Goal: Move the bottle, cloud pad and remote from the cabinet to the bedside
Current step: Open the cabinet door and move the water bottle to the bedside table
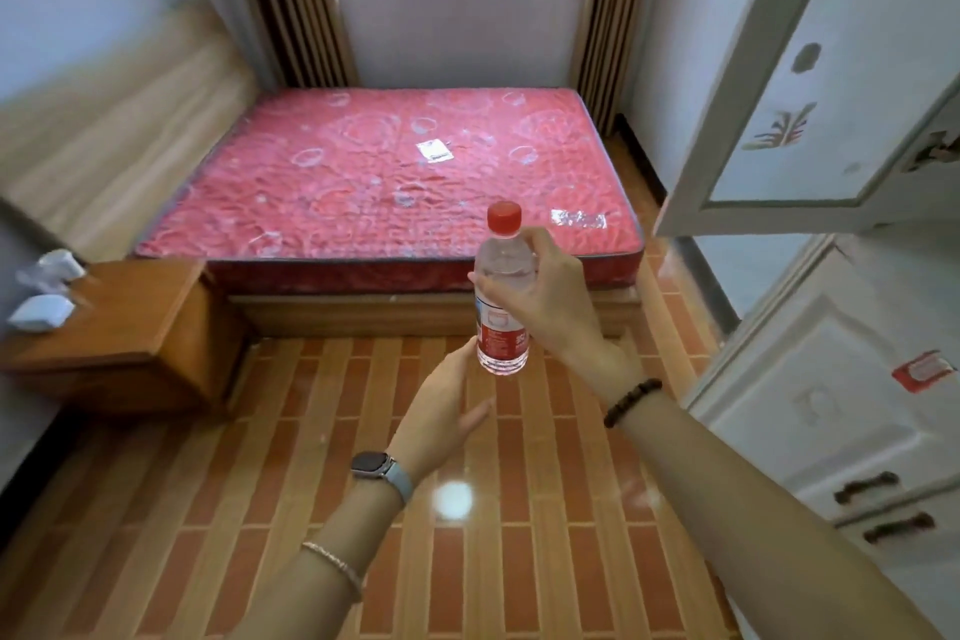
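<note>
A clear water bottle (pixel 502 291) with a red cap and red label hangs upright in mid-air over the tiled floor. My right hand (pixel 540 291) grips its upper body from the right. Just below and to the left, my left hand (pixel 441 411) is open, its fingertips touching the bottle's base. The wooden bedside table (pixel 135 322) stands at the left, with a white cloud-shaped pad (pixel 49 270) and a second white object (pixel 39 312) on its far left part. I see no remote.
A bed with a red patterned mattress (pixel 395 182) fills the middle, with its wooden headboard (pixel 119 130) at the left. The white cabinet (pixel 841 405) stands at the right, its upper door (pixel 810 83) swung open overhead. Orange tiled floor (pixel 311 483) lies between.
</note>
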